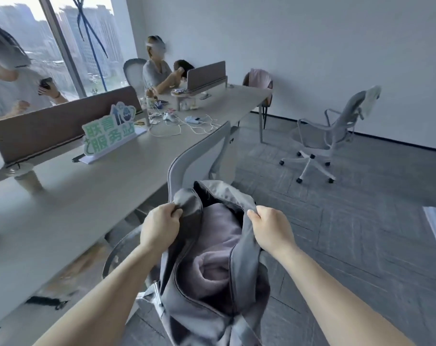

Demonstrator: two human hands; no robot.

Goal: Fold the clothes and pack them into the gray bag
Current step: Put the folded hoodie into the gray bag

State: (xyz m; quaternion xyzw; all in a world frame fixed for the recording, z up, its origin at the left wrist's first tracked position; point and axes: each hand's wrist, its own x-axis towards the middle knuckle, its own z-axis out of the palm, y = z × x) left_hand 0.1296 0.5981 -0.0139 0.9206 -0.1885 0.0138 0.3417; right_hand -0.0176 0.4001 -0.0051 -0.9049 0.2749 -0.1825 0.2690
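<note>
The gray bag (202, 310) sits in front of me on an office chair, its mouth pulled wide. Inside lies a folded pale purple fleece garment (219, 248), filling most of the opening. My left hand (159, 227) grips the bag's left rim, fingers curled round the fabric. My right hand (272, 227) grips the right rim the same way. Both forearms reach in from the bottom of the view. The bag's bottom and lower sides are hidden under its own folds.
A long light desk (69, 208) runs along my left, with a green-and-white sign (109, 131) and cables. The gray chair back (202, 156) stands behind the bag. Two people sit at the desk. Another swivel chair (329, 136) stands on the carpet at right.
</note>
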